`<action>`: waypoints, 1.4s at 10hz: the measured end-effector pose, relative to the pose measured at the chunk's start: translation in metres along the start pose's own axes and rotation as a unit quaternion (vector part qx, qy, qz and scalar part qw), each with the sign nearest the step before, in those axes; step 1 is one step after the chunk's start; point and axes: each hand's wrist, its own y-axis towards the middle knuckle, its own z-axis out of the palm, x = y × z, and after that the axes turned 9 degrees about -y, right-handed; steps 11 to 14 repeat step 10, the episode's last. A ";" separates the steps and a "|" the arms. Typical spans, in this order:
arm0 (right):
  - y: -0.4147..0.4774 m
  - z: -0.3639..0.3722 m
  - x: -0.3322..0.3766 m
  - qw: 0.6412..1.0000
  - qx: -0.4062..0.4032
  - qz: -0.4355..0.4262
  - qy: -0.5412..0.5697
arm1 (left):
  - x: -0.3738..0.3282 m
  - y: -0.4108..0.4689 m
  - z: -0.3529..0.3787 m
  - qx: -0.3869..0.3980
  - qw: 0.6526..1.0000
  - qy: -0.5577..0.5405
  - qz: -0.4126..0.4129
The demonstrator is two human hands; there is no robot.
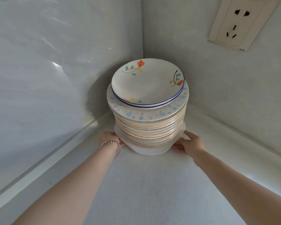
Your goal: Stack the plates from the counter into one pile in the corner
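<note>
Head view, glossy round plates [147, 82], stacked

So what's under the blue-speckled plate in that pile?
Gold-rimmed plates, then a wide white bottom piece held at its edges by the left hand and right hand. Only rims show; their faces are covered.

plate pile [150, 127] 1 | flowered plates [146, 82] 2 | hands [109, 138] [190, 143] 2 | wall socket [240, 21] 1 | bracelet [120, 147] 1

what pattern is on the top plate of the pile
White with orange flowers, green leaves and a thin blue rim line on the top plate, seen in the head view.
</note>
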 end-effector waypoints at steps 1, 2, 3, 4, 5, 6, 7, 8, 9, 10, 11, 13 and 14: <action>-0.006 -0.013 0.026 0.985 -0.105 -0.079 -0.115 | -0.027 -0.027 -0.006 -0.075 0.976 0.083 0.186; -0.037 -0.019 0.082 0.955 -0.195 -0.202 -0.092 | -0.075 -0.063 -0.002 -0.019 0.941 0.019 0.338; -0.057 -0.009 0.137 0.948 -0.152 -0.267 -0.081 | -0.112 -0.074 0.018 0.052 0.932 0.096 0.347; -0.057 0.007 0.161 0.945 -0.103 -0.246 -0.189 | -0.124 -0.076 0.034 0.098 0.942 0.186 0.263; -0.060 0.013 0.158 0.940 -0.091 -0.234 -0.230 | -0.118 -0.073 0.036 0.113 0.939 0.197 0.260; -0.065 0.007 0.147 0.940 -0.101 -0.246 -0.211 | -0.108 -0.071 0.031 0.119 0.933 0.192 0.279; -0.059 0.008 0.142 0.941 -0.108 -0.251 -0.197 | -0.105 -0.065 0.031 0.120 0.925 0.209 0.295; -0.047 0.012 0.138 0.946 -0.111 -0.242 -0.185 | -0.105 -0.061 0.031 0.126 0.918 0.223 0.303; -0.051 0.011 0.141 0.943 -0.116 -0.226 -0.216 | -0.108 -0.062 0.030 0.128 0.901 0.280 0.305; -0.066 0.005 0.142 0.936 -0.134 -0.207 -0.253 | -0.115 -0.078 0.025 0.093 0.869 0.362 0.325; -0.066 0.005 0.142 0.936 -0.134 -0.207 -0.253 | -0.115 -0.078 0.025 0.093 0.869 0.362 0.325; -0.066 0.005 0.142 0.936 -0.134 -0.207 -0.253 | -0.115 -0.078 0.025 0.093 0.869 0.362 0.325; -0.066 0.005 0.142 0.936 -0.134 -0.207 -0.253 | -0.115 -0.078 0.025 0.093 0.869 0.362 0.325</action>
